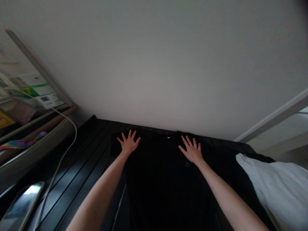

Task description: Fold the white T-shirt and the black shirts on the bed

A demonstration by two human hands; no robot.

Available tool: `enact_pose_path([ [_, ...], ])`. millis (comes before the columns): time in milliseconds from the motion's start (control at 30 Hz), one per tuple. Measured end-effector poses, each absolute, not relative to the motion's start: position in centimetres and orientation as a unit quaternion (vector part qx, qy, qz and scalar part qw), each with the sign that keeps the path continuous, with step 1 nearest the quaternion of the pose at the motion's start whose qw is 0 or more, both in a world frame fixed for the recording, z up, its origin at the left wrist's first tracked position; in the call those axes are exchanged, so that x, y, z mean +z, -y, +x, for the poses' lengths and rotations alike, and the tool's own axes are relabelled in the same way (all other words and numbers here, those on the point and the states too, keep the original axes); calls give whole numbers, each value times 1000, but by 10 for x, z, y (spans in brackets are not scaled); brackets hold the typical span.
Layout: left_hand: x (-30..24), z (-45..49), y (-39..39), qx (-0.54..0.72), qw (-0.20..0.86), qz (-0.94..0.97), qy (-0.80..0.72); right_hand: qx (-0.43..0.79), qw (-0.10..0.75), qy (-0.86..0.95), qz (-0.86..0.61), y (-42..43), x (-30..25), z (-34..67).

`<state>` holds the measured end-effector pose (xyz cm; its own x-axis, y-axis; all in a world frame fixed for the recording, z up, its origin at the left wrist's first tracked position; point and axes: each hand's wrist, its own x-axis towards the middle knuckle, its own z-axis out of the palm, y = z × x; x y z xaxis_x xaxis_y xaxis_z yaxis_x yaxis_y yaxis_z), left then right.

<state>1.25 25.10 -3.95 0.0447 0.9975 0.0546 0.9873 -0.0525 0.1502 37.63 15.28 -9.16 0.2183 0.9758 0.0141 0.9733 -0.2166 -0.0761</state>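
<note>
A black garment [161, 173] lies spread flat on a dark slatted table [91, 150], its top edge against the white wall. My left hand [128, 143] rests flat on the garment's upper left part, fingers spread. Flat on the upper right part lies my right hand [191, 149], its fingers spread as well. Neither hand holds anything. A small white tag [168, 138] shows at the collar between the hands.
A white cloth [274, 186] lies at the right over the table's edge. A phone [20, 205] lies at the near left with a white cable [64, 154] running past it. Shelves with boxes [36, 93] stand at the left.
</note>
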Motion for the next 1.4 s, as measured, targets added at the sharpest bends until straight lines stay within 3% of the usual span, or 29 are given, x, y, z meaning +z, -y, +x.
enact_pose_path([
  [100, -32, 27, -251, 84, -9, 703, -706, -37, 81, 630, -771, -148, -90, 370],
  [233, -35, 69, -239, 119, -13, 787, -605, -70, 101, 664, -737, -142, -88, 366],
  [400, -44, 104, -246, 126, 45, 834, -535, -36, 71, 676, -733, -140, -88, 365],
  [567, -32, 100, -248, 153, 6, 810, -567, -18, 34, 675, -737, -141, -90, 366],
  [833, -34, 51, -139, 71, 45, 840, -537, 40, -17, 663, -748, -151, -82, 367],
  [967, -34, 9, -123, 49, 57, 853, -516, 57, -53, 619, -782, -140, -63, 344],
  [1100, -22, -18, -116, 33, 29, 850, -525, 23, -12, 651, -759, -74, -52, 294],
  [1233, -16, -24, -62, 16, 22, 837, -546, 44, 63, 753, -653, 40, -50, 252],
  [1400, -14, -42, 9, -11, 57, 846, -530, 99, 66, 784, -610, 140, -41, 271],
])
